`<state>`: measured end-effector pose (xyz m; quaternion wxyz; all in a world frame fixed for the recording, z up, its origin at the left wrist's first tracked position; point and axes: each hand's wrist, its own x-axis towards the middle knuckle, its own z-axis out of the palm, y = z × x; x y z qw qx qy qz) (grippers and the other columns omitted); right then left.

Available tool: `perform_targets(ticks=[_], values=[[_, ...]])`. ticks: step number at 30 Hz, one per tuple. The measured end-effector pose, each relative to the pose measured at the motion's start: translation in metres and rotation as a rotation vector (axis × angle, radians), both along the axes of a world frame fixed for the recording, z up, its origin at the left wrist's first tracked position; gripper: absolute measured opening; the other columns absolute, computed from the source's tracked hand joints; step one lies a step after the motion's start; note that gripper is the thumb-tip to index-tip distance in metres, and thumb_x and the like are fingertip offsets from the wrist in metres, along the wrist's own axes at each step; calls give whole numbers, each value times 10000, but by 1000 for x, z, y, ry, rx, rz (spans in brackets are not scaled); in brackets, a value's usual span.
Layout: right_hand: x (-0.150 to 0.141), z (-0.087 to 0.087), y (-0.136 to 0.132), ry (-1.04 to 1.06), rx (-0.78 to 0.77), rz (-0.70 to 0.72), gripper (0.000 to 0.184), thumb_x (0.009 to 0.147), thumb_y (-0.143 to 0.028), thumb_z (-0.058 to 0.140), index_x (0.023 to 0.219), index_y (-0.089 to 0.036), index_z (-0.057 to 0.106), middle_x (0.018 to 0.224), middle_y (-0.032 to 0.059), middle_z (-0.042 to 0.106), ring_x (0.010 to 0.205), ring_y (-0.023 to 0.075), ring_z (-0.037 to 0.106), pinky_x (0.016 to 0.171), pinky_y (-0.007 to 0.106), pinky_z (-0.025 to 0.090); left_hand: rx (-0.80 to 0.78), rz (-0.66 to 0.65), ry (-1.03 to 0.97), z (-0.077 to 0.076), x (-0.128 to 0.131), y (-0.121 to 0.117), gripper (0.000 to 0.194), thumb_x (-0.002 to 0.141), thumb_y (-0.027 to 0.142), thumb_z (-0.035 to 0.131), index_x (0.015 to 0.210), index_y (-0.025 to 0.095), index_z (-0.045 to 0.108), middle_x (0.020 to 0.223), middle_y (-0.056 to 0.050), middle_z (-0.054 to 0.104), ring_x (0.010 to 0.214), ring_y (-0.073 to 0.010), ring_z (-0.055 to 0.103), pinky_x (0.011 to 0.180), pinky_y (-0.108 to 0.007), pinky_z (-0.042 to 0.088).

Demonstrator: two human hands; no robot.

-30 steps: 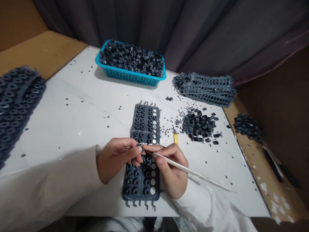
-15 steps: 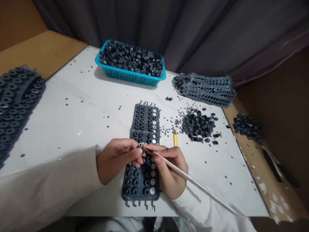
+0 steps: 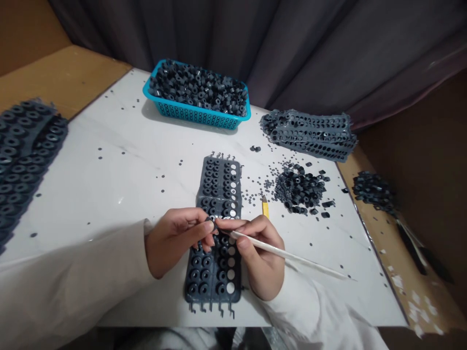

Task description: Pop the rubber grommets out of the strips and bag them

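My left hand (image 3: 177, 240) pinches a small dark rubber ring (image 3: 210, 224) between its fingertips, just above a grey plastic rack (image 3: 219, 199). The rack lies flat on the table, and many of its holes hold dark rings while others show white through them. My right hand (image 3: 260, 257) grips a thin white rod (image 3: 288, 255), whose tip reaches the ring in the left fingers. Both hands hover over the rack's middle and hide part of it.
A blue plastic basket (image 3: 197, 115) heaped with dark rings stands at the back of the white table (image 3: 109, 165). A stack of grey racks (image 3: 310, 136), a loose heap of rings (image 3: 299, 192) and a yellow pencil (image 3: 265, 208) lie to the right. Small dark bits are scattered about.
The far end of the white rod has swung up and to the left since half a second ago. Both hands have stayed almost in place over the rack.
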<state>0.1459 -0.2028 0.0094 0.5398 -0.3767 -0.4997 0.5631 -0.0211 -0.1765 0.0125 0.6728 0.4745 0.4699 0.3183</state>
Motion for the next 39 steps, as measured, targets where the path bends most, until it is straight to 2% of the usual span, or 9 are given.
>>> perform_targets(ticks=[7, 16, 29, 39], values=[[-1, 0, 0, -14, 49, -7, 45, 872, -209, 572, 842, -204, 538, 1028, 82, 719, 934, 194, 688, 799, 359, 549, 13, -25, -17, -1, 0, 1, 319, 797, 391, 563, 604, 138, 587, 572, -10, 619, 522, -86, 538, 514, -186, 417], [0, -5, -4, -13, 95, -11, 63, 882, -156, 553, 899, -215, 541, 1047, 52, 711, 952, 173, 678, 825, 345, 542, 21, -31, -16, -2, -1, -1, 300, 806, 363, 546, 613, 137, 591, 574, -6, 626, 523, -78, 546, 512, -173, 420], [5, -13, -6, -318, 348, -40, 248, 848, -77, 559, 1029, -242, 522, 1127, 67, 661, 1013, 203, 635, 828, 401, 543, 43, -52, -33, -3, -2, 0, 304, 811, 364, 550, 623, 129, 588, 572, -7, 621, 522, -76, 547, 510, -170, 426], [4, -10, -5, -349, 354, -45, 284, 837, -41, 551, 1030, -248, 528, 1121, 58, 659, 1007, 193, 635, 830, 389, 532, 30, -71, -109, -4, -2, 1, 311, 820, 388, 572, 651, 128, 600, 594, -10, 625, 539, -80, 557, 526, -170, 439]])
